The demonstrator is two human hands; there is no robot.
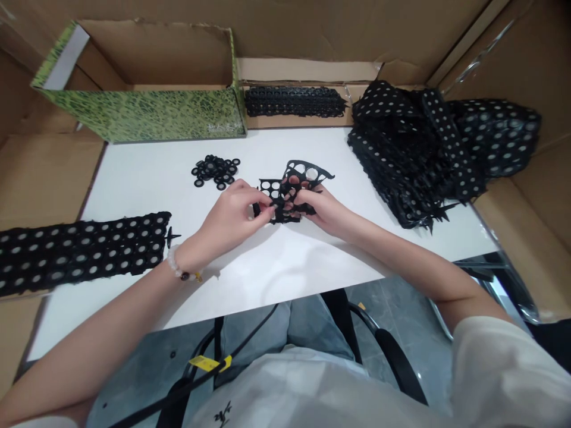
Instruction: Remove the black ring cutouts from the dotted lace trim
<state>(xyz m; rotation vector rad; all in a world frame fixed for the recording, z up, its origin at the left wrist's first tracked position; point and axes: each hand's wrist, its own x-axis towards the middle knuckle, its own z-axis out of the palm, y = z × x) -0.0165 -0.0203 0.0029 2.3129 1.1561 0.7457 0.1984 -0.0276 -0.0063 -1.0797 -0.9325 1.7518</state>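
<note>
Over the white table (285, 267) both hands work on one black perforated rubber sheet (307, 172) with large round holes. My right hand (319, 208) grips its curled right part, fingers showing through the holes. My left hand (243, 211) pinches at the sheet's lower left part, thumb and fingertips pressed together; anything small between them is hidden. A pile of small black rubber rings (216, 170) lies just beyond the left hand. Beside the left wrist rests a long black sheet (84, 249) whose rings are filled with pale-looking centres.
A green patterned box (156, 116) stands open at the back left. Behind the table lies a rolled black sheet (294, 101). A large heap of black dotted sheets (419, 148) fills the back right. Cardboard walls (312, 30) surround the table, and a black cable (250, 339) crosses my lap.
</note>
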